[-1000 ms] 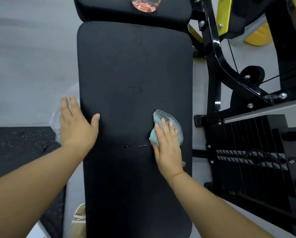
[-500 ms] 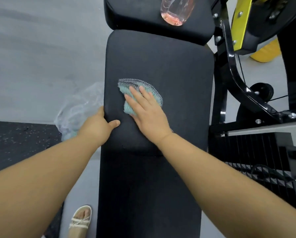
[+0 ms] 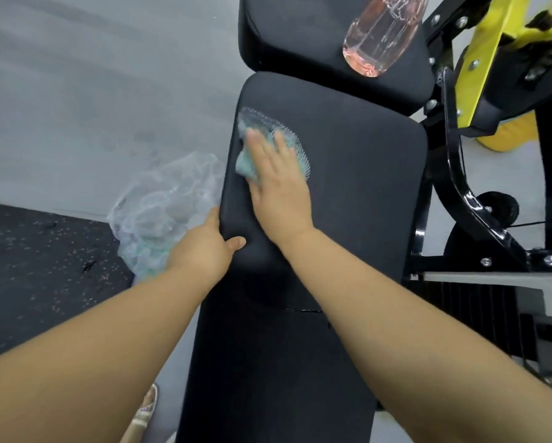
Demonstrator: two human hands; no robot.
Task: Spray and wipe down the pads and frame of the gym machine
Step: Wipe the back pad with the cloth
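Pressing teal cloth (image 3: pixel 245 165) against black pad (image 3: pixel 357 187), right hand (image 3: pixel 282 195) lies flat.

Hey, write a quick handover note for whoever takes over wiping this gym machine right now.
Right grip: open, flat, pressing the teal cloth on the long pad, upper left corner.
Left grip: holds that pad's left edge.
Spray bottle lies on the upper pad.
Done: long pad mid-wipe; extent wiped unclear.
Left: finish it, then likely upper pad and frame.
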